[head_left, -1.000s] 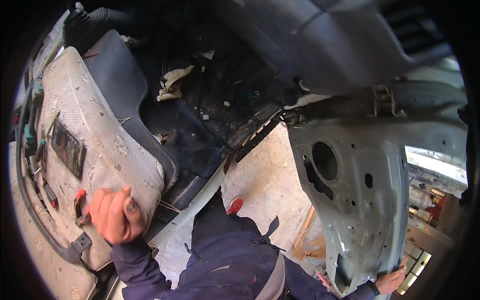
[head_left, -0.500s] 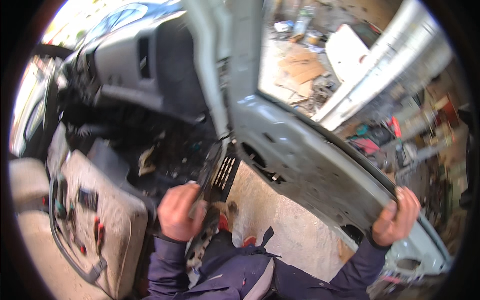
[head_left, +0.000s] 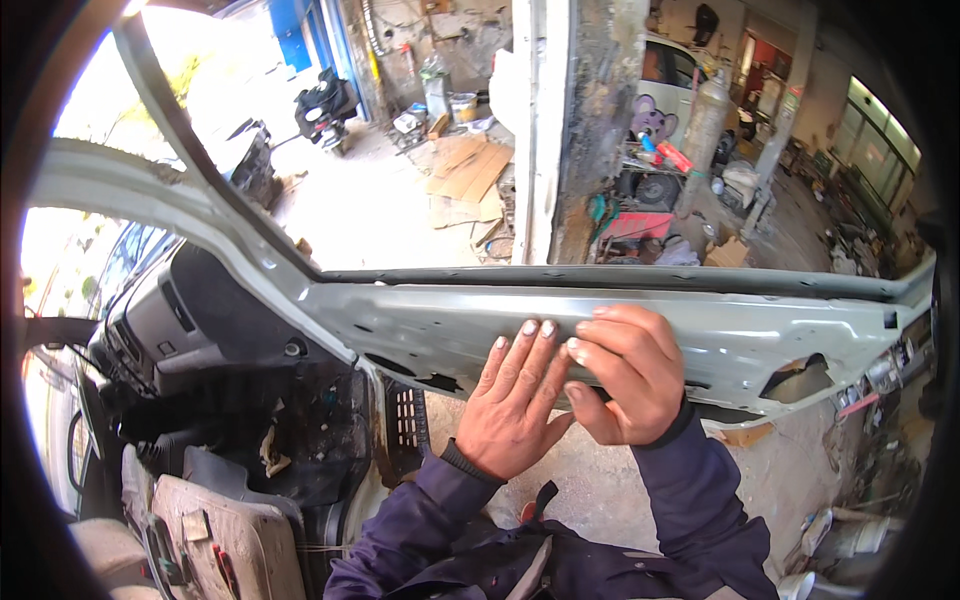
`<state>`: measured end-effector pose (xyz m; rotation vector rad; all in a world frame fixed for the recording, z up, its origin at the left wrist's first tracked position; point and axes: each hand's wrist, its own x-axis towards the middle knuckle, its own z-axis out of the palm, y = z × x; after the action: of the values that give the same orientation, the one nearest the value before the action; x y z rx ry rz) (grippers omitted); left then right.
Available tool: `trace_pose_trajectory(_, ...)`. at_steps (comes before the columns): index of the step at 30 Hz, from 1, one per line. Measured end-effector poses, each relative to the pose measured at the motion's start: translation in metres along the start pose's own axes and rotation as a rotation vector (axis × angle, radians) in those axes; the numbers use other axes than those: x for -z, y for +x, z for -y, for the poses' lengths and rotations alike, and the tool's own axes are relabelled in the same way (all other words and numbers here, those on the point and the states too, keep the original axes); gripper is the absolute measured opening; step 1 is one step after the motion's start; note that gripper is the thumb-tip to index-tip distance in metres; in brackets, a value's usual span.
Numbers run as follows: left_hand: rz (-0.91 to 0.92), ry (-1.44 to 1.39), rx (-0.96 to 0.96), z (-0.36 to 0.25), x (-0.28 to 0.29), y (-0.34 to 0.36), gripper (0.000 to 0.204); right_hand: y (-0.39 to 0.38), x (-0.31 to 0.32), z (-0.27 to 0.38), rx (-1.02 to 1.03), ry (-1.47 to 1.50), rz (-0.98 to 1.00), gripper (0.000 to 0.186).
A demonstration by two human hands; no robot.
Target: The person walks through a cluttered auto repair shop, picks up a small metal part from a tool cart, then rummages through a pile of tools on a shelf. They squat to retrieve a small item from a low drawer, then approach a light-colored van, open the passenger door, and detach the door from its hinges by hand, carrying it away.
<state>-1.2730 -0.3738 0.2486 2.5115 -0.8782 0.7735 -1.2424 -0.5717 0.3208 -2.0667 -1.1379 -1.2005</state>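
A bare, grey-green car door (head_left: 430, 320) stands swung out, its inner metal panel facing me with cut-out holes. My left hand (head_left: 512, 405) lies against the middle of this panel, fingers stretched out flat and nothing in it. Just right of it, my right hand (head_left: 632, 375) is at the panel below the window ledge. Its fingers are bent and the thumb stands apart from them; no object shows between them. The right fingertips come close to the left ones; whether they touch is unclear.
On the left is the car's interior, with a dark dashboard (head_left: 215, 300) and a worn beige seat (head_left: 215, 525) bearing red-handled tools (head_left: 222, 568). Beyond the door stand a pillar (head_left: 597, 120), a gas cylinder (head_left: 706, 135), flattened cardboard (head_left: 470, 170) and a motorcycle (head_left: 328, 115).
My view has turned toward the door. The right hand has left the door's far edge, and the left hand has come over from beside the car body; both now meet at mid-panel.
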Motion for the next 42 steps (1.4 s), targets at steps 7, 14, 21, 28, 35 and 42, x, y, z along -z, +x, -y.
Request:
trace_pose_trajectory(7,0.015,0.002,0.019,-0.017,-0.007,-0.004,0.101,-0.108,0.117,0.054,-0.374,-0.435,-0.179,0.038)
trace_pose_trajectory(14,0.033,0.032,0.011,-0.012,-0.001,-0.015,0.102,-0.27,0.182,0.148,-1.027,-0.834,-0.105,0.023)
trace_pose_trajectory(21,0.019,0.092,0.031,-0.039,0.009,-0.012,0.103,-0.383,0.175,0.237,-1.321,-0.777,0.114,0.015)
trace_pose_trajectory(28,-0.066,0.217,0.005,-0.045,0.001,-0.017,0.086,-0.413,0.154,0.264,-1.373,-0.497,0.198,0.02)
trace_pose_trajectory(35,-0.242,0.349,-0.091,-0.061,-0.007,-0.009,0.077,-0.49,0.182,0.295,-1.547,-0.373,0.286,0.028)
trace_pose_trajectory(42,-0.373,0.176,-0.136,-0.215,-0.027,0.015,0.081,-0.589,0.262,0.325,-1.771,-0.183,0.521,0.032)
